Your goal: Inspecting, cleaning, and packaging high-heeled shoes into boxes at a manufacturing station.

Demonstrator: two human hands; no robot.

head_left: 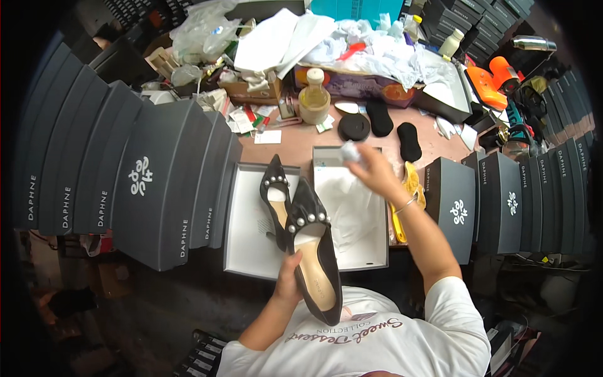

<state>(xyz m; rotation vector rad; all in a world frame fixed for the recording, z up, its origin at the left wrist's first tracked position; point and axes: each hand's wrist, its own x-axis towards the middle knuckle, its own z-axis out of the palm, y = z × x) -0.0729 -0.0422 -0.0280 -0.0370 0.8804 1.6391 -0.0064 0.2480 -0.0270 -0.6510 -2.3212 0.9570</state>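
My left hand (287, 279) grips a black pointed-toe flat shoe (317, 276) by its side, near the heel. The shoe has a row of pearl-like beads across its vamp and a beige insole. Its matching shoe (275, 182) lies behind it, over an open white-lined tray (244, 251), probably one half of a shoebox. My right hand (375, 173) is closed on a crumpled white wad (350, 151), cloth or paper, I cannot tell which. That hand is above an open shoebox half (378, 254) lined with white tissue paper (352, 210).
Dark grey shoeboxes (157, 182) stand in rows at left, and more shoeboxes (453, 207) at right. Toward the back are a bottle of yellowish liquid (314, 100), a round black tin (353, 127), black insole-shaped pads (409, 141) and a carton (352, 85) heaped with white cloths.
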